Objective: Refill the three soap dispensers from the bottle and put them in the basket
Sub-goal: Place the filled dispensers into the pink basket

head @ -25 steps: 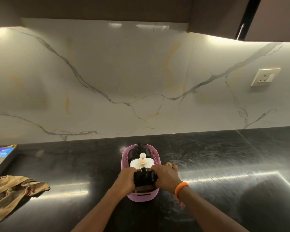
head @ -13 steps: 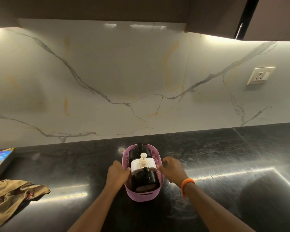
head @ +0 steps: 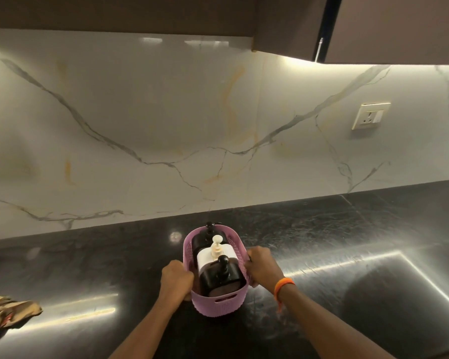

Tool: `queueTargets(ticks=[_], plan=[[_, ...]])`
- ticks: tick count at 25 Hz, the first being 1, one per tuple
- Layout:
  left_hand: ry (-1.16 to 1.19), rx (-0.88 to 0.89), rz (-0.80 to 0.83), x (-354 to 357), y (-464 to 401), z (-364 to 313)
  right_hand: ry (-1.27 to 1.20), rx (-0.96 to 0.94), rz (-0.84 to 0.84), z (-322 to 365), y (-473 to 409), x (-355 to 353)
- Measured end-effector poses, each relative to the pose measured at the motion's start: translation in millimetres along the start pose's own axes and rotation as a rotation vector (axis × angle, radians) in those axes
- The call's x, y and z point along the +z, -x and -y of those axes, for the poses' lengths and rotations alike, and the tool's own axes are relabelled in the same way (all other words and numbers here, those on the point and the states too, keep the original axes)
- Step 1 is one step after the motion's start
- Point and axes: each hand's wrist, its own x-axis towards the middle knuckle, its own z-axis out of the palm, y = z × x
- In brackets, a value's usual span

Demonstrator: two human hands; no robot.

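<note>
Both of our hands have shifted since a second ago: they were on the nearest dark dispenser [head: 222, 277], and now they sit on the outside of the pink basket [head: 219, 305], our left hand [head: 176, 279] curled against its left wall and our right hand [head: 263, 268] wrapped on its right rim. All three dispensers stand upright inside, in a row: the dark one nearest us, the white dispenser [head: 215, 252] in the middle, and another dark dispenser [head: 205, 237] at the back. We judge the loading done, with only a shift or lift of the basket possibly left. The refill bottle is not in view.

For room, the desk [head: 347, 242] is open to the right and behind the basket up to the marble wall [head: 218, 125]. A crumpled cloth [head: 8, 312] lies well apart at the left edge, and the cabinets [head: 399, 27] hang high above.
</note>
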Motion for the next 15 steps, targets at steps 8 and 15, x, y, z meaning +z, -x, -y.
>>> queueTargets(ticks=[8, 15], plan=[[-0.052, 0.069, -0.041, 102.7, 33.5, -89.3, -0.049, 0.007, -0.059, -100.6, 0.3, -89.6], [-0.03, 0.027, -0.041, 207.9, 75.4, -150.3, 0.024, -0.029, -0.109, -196.4, 3.9, -171.4]])
